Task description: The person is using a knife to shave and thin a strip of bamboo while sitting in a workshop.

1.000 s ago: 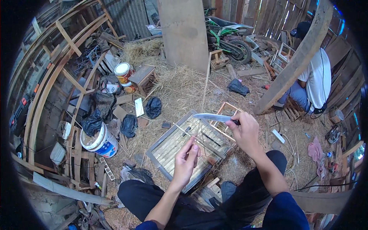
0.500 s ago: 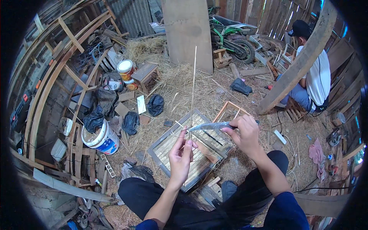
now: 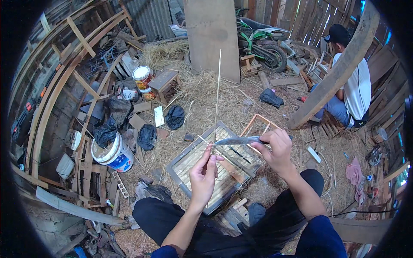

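My left hand (image 3: 204,174) pinches the lower end of a long thin wooden strip (image 3: 218,90), which stands nearly upright and points away from me. In my right hand (image 3: 277,150) is a knife (image 3: 241,140), gripped by its handle. Its blade reaches leftward, with the tip at the strip just above my left fingers. Below both hands lies a framed wooden panel (image 3: 183,169) with a grey border. On the panel rest a dark thin stick (image 3: 239,155) and some pale strips.
A white bucket (image 3: 116,157) stands at left, near black plastic bags (image 3: 146,137). An orange-brown wooden frame (image 3: 251,122) lies beyond the panel. A slanting post (image 3: 335,73) rises at right, partly hiding a seated person (image 3: 357,86). A green motorbike (image 3: 262,43) stands at the back.
The knife has shifted very slightly to the right along the strip, its blade turned a little. My left hand keeps its hold almost unmoved.
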A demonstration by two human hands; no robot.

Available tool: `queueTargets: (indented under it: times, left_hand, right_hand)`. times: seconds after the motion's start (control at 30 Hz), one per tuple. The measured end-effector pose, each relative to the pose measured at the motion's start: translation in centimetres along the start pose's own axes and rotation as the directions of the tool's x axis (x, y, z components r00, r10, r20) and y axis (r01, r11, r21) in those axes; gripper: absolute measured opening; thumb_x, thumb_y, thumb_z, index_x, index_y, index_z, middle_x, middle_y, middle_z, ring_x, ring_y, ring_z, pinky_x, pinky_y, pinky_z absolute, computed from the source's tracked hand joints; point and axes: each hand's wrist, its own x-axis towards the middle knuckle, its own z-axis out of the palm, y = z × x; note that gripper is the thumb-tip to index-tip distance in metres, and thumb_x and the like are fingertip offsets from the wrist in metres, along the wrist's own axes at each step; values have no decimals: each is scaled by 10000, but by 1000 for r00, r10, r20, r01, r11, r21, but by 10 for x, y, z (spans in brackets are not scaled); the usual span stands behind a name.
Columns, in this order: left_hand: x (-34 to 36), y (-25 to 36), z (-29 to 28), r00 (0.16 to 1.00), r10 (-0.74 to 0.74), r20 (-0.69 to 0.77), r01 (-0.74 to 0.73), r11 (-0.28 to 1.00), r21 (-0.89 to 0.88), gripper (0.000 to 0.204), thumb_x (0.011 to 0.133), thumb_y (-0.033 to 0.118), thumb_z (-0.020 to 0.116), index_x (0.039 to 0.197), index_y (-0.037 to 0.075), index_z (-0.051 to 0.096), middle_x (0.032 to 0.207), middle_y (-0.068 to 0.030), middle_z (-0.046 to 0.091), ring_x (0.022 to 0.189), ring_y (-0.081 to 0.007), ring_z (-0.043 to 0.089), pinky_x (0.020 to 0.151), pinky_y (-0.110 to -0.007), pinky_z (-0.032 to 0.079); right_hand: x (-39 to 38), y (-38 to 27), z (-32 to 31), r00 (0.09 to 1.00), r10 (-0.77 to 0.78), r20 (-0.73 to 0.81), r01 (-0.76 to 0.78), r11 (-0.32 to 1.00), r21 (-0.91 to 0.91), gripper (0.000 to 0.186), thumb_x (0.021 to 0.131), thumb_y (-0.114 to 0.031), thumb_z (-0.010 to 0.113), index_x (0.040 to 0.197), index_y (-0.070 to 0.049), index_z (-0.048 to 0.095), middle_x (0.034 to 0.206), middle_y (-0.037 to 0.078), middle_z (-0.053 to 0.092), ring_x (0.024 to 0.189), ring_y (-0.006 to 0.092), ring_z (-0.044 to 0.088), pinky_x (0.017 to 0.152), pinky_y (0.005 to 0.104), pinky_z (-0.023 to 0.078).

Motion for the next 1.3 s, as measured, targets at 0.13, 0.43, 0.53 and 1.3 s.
queueTargets:
  times: [0.13, 0.43, 0.53, 1.3]
  left_hand:
    - [-5, 4, 5, 1000, 18, -13, -16, 994, 105, 501, 1036, 146, 554, 1495, 10, 409, 941, -30, 703, 628, 14, 406, 528, -168, 348]
    - [-6, 3, 6, 1000, -20, -19, 20, 999, -27, 430, 1026, 132, 553, 1428, 0, 476, 1013, -62, 702, 625, -26, 417, 552, -195, 369]
    - [-3, -1, 6, 997, -32, 70, 37, 997, -66, 300, 1024, 146, 556, 1283, -6, 557, 987, -67, 692, 625, -33, 413, 564, -203, 374]
    - [-15, -2, 14, 939, -228, 259, 216, 974, 72, 168, 1054, 169, 513, 1172, 50, 528, 843, 38, 512, 748, -46, 454, 663, -224, 383]
  right_hand:
    - [-1, -5, 0, 1000, 5, 3, -5, 1000, 9, 303, 764, -287, 818, 807, -85, 596, 727, 41, 615, 660, 240, 559, 601, 375, 387]
    - [-5, -11, -2, 997, 62, 36, -62, 998, 4, 320, 753, -278, 835, 825, -71, 602, 745, 71, 623, 658, 267, 595, 590, 378, 428]
    - [-8, -13, 2, 998, 47, 46, -49, 998, 50, 316, 784, -311, 804, 809, -74, 596, 701, 58, 584, 622, 254, 554, 560, 380, 406]
    - [-14, -17, 25, 973, -218, 71, 173, 902, 395, 337, 783, -262, 794, 970, -87, 575, 806, 69, 608, 687, 262, 602, 586, 386, 448]
